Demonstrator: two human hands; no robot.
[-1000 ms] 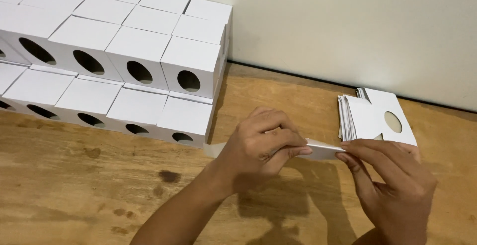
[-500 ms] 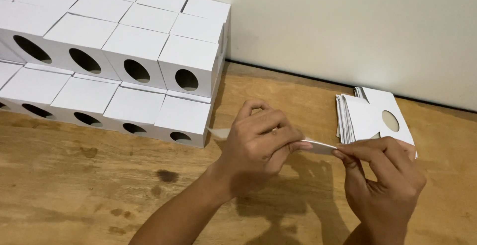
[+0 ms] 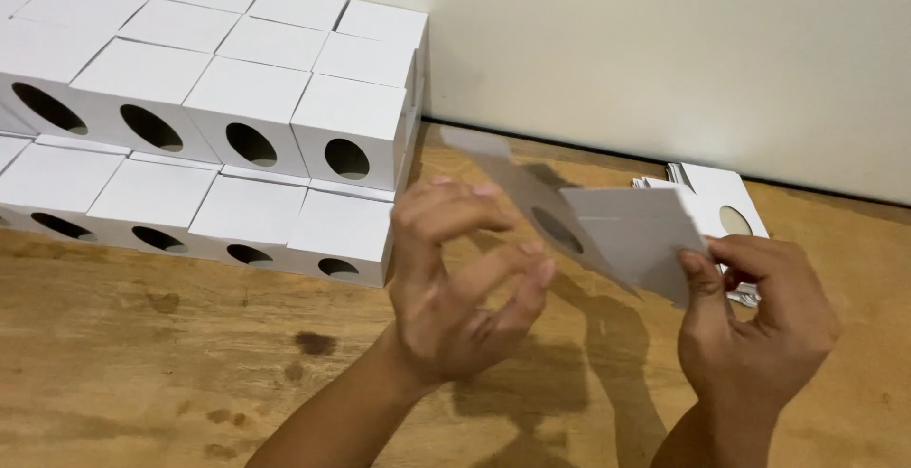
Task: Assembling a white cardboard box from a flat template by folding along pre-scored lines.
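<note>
Midair, a flat white card blank [image 3: 607, 231] with a round hole sat tilted above the table [image 3: 142, 354], between the two hands and in front of the wall [image 3: 664, 50]. One panel ran up and left toward the stacked boxes; a second panel angled right, toward the right hand. Motion blur softened its upper edge.

Right hand [image 3: 759, 326]: thumb and fingers pinched on the blank's lower right corner, grasping it. Fingers curled in, wrist low in the frame.

Left hand [image 3: 465, 288]: fingers spread and bent, palm turned toward the blank. Fingertips blurred and close to the blank's left panel; could not tell whether they touched it or gripped it. The hand looked loose, not clenched.

Behind the right hand, a small pile of flat blanks [image 3: 721, 207] lay on the table near the wall, the top one showing a round hole. Part of the pile was hidden by the held blank and the right hand.

To the left, folded white boxes [image 3: 218, 126] stood in two tiers, packed side by side, each with an oval hole on its front face. The lower tier rested on the table, the upper tier set back on top of it. The nearest box corner stood just beside the left hand.

Table was bare wood with dark stains, one patch [image 3: 313, 343] near the left forearm. Hand shadows fell on the wood below the blank.
</note>
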